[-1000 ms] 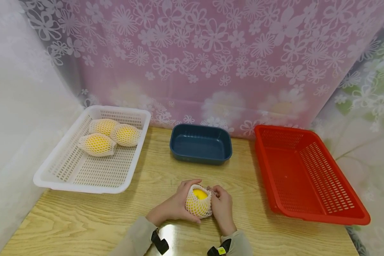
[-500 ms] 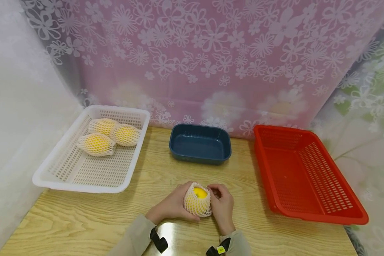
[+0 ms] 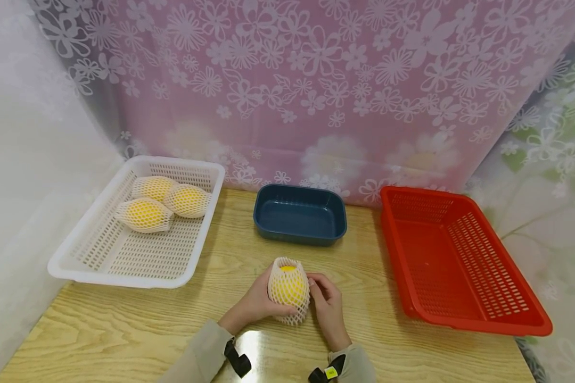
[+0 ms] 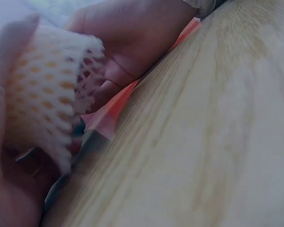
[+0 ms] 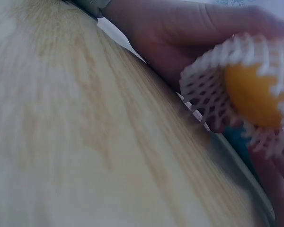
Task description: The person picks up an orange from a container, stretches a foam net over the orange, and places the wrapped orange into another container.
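Note:
A round yellow fruit [image 3: 288,287] in a white foam net sleeve [image 3: 285,263] stands nearly upright over the near middle of the table. My left hand [image 3: 259,300] grips it from the left, thumb across the near side. At its right side is my right hand [image 3: 329,308], fingers bent, fingertips close to or touching the net; whether they pinch it I cannot tell. In the right wrist view, bare yellow skin [image 5: 251,94] shows inside the net's open end. The left wrist view has the net [image 4: 42,85] between the left thumb and fingers, with the other hand [image 4: 132,38] behind.
A white basket [image 3: 62,264] at the left holds three more netted yellow fruits [image 3: 146,214]. Beyond the hands sits a dark blue tub [image 3: 299,238]. A red basket [image 3: 412,298] stands at the right of the wooden table [image 3: 124,335]. Floral cloth [image 3: 287,96] hangs behind.
The left hand has lifted the netted fruit slightly up and left and turned it, so its net opening sits higher. The right hand's fingertips have shifted from the net's upper rim to its side.

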A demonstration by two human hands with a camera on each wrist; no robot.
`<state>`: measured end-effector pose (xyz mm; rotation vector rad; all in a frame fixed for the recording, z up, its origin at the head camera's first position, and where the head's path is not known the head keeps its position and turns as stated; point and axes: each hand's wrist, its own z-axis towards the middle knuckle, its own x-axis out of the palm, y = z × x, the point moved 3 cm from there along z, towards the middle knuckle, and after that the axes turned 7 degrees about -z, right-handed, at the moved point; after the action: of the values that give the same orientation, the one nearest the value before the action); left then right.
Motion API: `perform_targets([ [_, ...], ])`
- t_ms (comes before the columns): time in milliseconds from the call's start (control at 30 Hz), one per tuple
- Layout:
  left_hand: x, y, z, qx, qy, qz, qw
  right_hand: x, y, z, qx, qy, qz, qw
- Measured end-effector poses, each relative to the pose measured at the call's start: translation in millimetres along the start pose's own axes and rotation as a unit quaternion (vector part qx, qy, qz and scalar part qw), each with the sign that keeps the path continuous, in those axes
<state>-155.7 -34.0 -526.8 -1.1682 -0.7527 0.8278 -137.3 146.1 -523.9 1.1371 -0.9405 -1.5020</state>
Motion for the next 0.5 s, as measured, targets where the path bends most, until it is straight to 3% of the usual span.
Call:
perform_targets([
  [267, -1.5, -1.2, -0.8, -0.024, -0.010, -0.034, 0.9991, 0.7, 3.3, -2.4, -0.029, 0.039, 0.037, 0.998],
  [500, -2.2, 0.0, -1.6, -0.027, -0.015, -0.042, 0.9987, 2.2, 2.0, -1.8, -0.014, 0.073, 0.061, 0.995],
])
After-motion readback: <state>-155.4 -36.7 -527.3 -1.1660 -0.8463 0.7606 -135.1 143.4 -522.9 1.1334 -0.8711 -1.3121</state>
